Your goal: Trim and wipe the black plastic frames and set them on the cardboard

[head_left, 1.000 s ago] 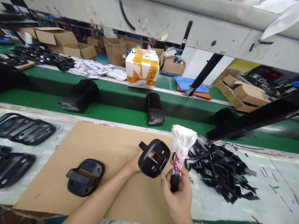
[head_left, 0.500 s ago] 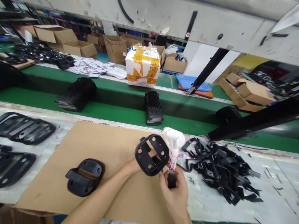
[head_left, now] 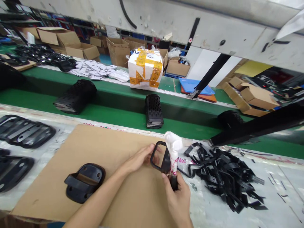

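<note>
My left hand (head_left: 139, 158) grips a black plastic ring-shaped part (head_left: 159, 157), held on edge above the cardboard sheet (head_left: 71, 148). My right hand (head_left: 177, 198) is closed round the dark handle of a tool (head_left: 174, 148) whose top is wrapped in white cloth with pink markings. The wrapped end touches the right side of the ring part. A second black part (head_left: 83, 182) with a crossbar lies flat on the cardboard, to the left of my forearm.
A heap of black plastic scraps (head_left: 223, 174) lies right of my hands. Flat black frames (head_left: 22, 134) sit at far left. Behind runs a green conveyor (head_left: 114, 114) carrying black perforated housings (head_left: 154, 110). A taped white box (head_left: 145, 68) and cartons stand beyond.
My left hand has turned the ring part from facing me to edge-on and lowered it slightly. The cloth-wrapped tool has moved left against it. The housings on the conveyor have shifted left.
</note>
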Demonstrator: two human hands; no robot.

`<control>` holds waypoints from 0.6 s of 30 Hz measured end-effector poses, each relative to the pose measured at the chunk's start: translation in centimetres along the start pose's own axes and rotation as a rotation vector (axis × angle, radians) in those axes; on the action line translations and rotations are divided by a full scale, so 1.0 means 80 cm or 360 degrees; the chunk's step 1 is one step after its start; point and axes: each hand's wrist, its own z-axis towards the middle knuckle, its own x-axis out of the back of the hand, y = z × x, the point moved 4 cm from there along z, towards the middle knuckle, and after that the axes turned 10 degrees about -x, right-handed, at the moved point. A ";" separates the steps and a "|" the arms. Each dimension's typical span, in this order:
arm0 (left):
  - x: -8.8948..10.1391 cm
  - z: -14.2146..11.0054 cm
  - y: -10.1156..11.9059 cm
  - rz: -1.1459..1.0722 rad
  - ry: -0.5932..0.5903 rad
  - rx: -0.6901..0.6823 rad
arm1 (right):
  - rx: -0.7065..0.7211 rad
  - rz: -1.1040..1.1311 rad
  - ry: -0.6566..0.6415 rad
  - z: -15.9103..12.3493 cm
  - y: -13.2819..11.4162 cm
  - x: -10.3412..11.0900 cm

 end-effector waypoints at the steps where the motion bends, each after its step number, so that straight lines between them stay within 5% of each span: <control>1: 0.007 0.001 0.004 0.0121 0.0098 -0.0081 | -0.0048 0.0050 0.0016 0.001 -0.004 -0.001; 4: 0.023 0.004 0.015 0.0769 0.0317 -0.0340 | -0.0255 0.0269 0.0022 0.007 -0.010 -0.005; 8: 0.017 0.004 0.017 0.1492 0.0126 -0.0678 | -0.0670 0.0546 -0.0162 0.016 0.002 -0.014; 11: 0.010 0.004 0.008 0.1716 0.0059 -0.0744 | -0.0813 0.0612 -0.0282 0.019 0.009 -0.017; 18: 0.005 0.008 -0.009 0.1945 0.0248 -0.0768 | -0.0763 0.0610 -0.0365 0.018 0.009 -0.026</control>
